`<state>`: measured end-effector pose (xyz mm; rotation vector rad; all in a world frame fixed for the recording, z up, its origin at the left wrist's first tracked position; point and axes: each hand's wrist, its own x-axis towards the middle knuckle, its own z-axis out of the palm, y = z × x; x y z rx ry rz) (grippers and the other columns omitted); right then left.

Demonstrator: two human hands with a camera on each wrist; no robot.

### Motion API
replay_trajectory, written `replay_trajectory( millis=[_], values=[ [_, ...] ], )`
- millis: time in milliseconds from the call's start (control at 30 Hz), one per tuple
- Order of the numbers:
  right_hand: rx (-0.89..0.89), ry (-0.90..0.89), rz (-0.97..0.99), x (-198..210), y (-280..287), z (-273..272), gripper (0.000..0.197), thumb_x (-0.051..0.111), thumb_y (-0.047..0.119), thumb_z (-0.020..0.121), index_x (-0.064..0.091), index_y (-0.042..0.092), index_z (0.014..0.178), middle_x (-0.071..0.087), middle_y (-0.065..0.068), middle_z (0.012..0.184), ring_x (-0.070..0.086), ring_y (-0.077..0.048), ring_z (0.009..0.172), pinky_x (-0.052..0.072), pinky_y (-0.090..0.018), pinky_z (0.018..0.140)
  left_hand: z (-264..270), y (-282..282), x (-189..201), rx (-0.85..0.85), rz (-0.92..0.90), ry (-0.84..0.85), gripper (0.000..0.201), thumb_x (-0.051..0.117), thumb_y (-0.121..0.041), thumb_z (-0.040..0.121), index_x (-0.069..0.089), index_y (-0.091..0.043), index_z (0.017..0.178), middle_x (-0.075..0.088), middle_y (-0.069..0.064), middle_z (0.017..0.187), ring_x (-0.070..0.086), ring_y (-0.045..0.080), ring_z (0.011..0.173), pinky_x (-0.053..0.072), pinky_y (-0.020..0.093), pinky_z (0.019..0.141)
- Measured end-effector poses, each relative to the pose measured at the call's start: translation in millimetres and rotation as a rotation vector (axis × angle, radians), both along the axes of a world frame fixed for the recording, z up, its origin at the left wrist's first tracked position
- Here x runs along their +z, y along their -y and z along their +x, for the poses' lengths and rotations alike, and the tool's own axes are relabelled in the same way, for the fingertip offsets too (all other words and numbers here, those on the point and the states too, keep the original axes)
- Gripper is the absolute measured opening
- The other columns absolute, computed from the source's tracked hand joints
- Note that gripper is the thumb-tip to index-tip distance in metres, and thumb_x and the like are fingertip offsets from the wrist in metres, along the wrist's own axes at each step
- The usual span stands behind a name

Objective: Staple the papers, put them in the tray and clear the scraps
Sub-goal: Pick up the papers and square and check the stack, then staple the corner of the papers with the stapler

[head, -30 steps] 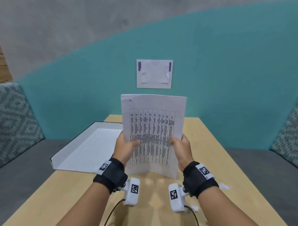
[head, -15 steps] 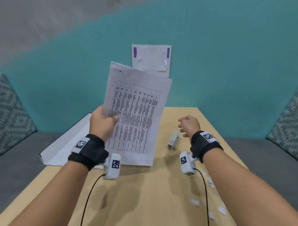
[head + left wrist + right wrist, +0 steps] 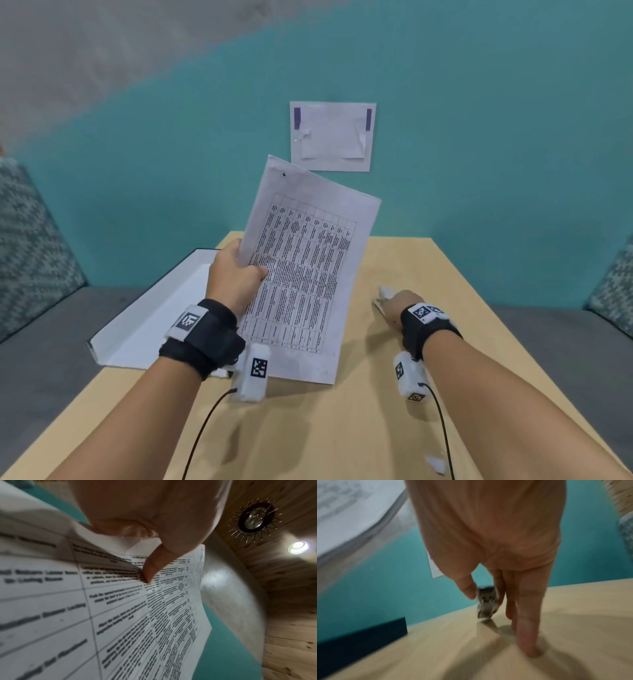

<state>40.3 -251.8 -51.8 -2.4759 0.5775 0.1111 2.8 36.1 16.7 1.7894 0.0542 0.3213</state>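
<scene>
papers (image 3: 301,274): one stack, pinched by left hand (image 3: 233,274) | right hand (image 3: 394,303): fingers straight, at stapler (image 3: 486,601) | tray (image 3: 144,329): one, table's (image 3: 342,428) left edge | scraps (image 3: 435,463): one visible

The papers (image 3: 305,281) are white with a black printed grid of small text and a black dot near the top left corner. The tray (image 3: 144,329) is white inside, dark navy outside. The table (image 3: 428,274) is pale tan wood. The wall (image 3: 479,137) is teal below, grey above, with a white sheet (image 3: 334,137) bearing two purple strips. Cushions (image 3: 30,233) are grey with a pale knit zigzag. Wristbands (image 3: 205,332) are black with black-and-white square tags. A scrap (image 3: 435,463) at the table's right edge is white.
</scene>
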Motion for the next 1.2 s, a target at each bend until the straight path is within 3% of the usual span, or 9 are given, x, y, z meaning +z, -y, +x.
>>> replay_trajectory(
  millis=[100, 200, 300, 433, 700, 833, 967, 1133, 1200],
  values=[
    [-0.199, 0.185, 0.338, 14.3, 16.7, -8.7, 0.035, 0.061, 0.034, 0.094, 0.057, 0.002, 0.108, 0.069, -0.013, 0.099, 0.066, -0.029, 0.073, 0.061, -0.039, 0.071, -5.9, -1.2, 2.2, -0.005, -0.013, -0.014, 0.034, 0.066, 0.005, 0.087, 0.067, -0.018, 0.112, 0.078, 0.005, 0.107, 0.076, 0.033, 0.097, 0.062, 0.055, 0.088],
    [-0.249, 0.458, 0.597, 41.3, 29.3, -16.7, 0.029, 0.067, 0.035, 0.088, 0.05, 0.015, 0.1, 0.065, -0.014, 0.111, 0.069, -0.033, 0.096, 0.063, -0.052, 0.068, -13.3, -2.0, 4.5, -0.01, -0.006, -0.029, 0.031, 0.067, 0.001, 0.083, 0.068, -0.023, 0.103, 0.079, 0.004, 0.104, 0.077, 0.032, 0.094, 0.062, 0.055, 0.087],
    [-0.281, 0.814, 0.74, 89.7, 30.3, -35.2, 0.017, 0.068, 0.033, 0.075, 0.055, 0.028, 0.085, 0.068, -0.002, 0.1, 0.069, -0.033, 0.1, 0.061, -0.054, 0.079, -20.0, -1.0, 5.9, -0.014, 0.013, -0.037, 0.031, 0.066, -0.002, 0.078, 0.068, -0.023, 0.1, 0.08, 0.003, 0.1, 0.078, 0.033, 0.091, 0.063, 0.055, 0.085],
    [-0.28, 1.16, 0.954, 149.0, 23.3, -55.4, 0.027, 0.065, 0.03, 0.075, 0.055, 0.029, 0.1, 0.067, 0.002, 0.096, 0.069, -0.023, 0.089, 0.06, -0.043, 0.078, -35.5, 11.6, 11.7, -0.044, 0.065, -0.03, 0.04, 0.064, 0.0, 0.076, 0.068, -0.025, 0.107, 0.079, 0.004, 0.101, 0.077, 0.032, 0.091, 0.063, 0.055, 0.084],
    [-0.329, 1.207, 1.514, 214.8, -9.8, -77.0, 0.014, 0.041, 0.034, 0.091, 0.039, 0.02, 0.092, 0.039, -0.004, 0.094, 0.043, -0.023, 0.076, 0.043, -0.034, 0.07, -64.4, 46.4, 25.6, -0.128, 0.217, 0.029, 0.04, 0.068, 0.0, 0.082, 0.069, -0.02, 0.116, 0.078, 0.0, 0.099, 0.076, 0.025, 0.088, 0.063, 0.048, 0.084],
    [-0.407, 1.448, 1.311, 226.9, -15.8, -86.8, 0.028, 0.051, 0.039, 0.098, 0.05, 0.016, 0.083, 0.049, 0.002, 0.079, 0.051, -0.019, 0.074, 0.043, -0.032, 0.072, -76.2, 55.0, 24.4, -0.181, 0.256, 0.073, 0.041, 0.068, -0.002, 0.082, 0.068, -0.024, 0.117, 0.078, -0.002, 0.101, 0.077, 0.025, 0.088, 0.064, 0.051, 0.082],
    [-0.348, 1.63, 0.951, 222.4, -21.2, -91.6, 0.025, 0.046, 0.035, 0.1, 0.054, 0.011, 0.096, 0.053, 0.012, 0.076, 0.051, 0.005, 0.062, 0.042, -0.015, 0.065, -80.9, 60.3, 26.0, -0.187, 0.284, 0.112, 0.036, 0.069, -0.003, 0.082, 0.069, -0.024, 0.111, 0.077, 0.003, 0.099, 0.075, 0.028, 0.089, 0.062, 0.051, 0.083],
    [-0.211, 1.689, 0.865, 217.6, -19.9, -98.7, 0.021, 0.045, 0.03, 0.095, 0.053, 0.011, 0.094, 0.049, 0.012, 0.077, 0.048, 0.002, 0.067, 0.041, -0.017, 0.07, -84.1, 63.5, 32.2, -0.212, 0.296, 0.106, 0.038, 0.067, -0.005, 0.08, 0.069, -0.026, 0.111, 0.078, -0.002, 0.098, 0.076, 0.026, 0.09, 0.063, 0.049, 0.083],
    [-0.175, 1.68, 0.89, 218.2, -20.4, -100.6, 0.022, 0.046, 0.033, 0.095, 0.054, 0.012, 0.093, 0.049, 0.012, 0.078, 0.048, -0.007, 0.073, 0.046, -0.031, 0.076, -83.6, 63.8, 33.0, -0.215, 0.299, 0.106, 0.037, 0.066, -0.006, 0.078, 0.069, -0.026, 0.11, 0.078, -0.001, 0.097, 0.076, 0.026, 0.089, 0.063, 0.05, 0.083]
  ],
)
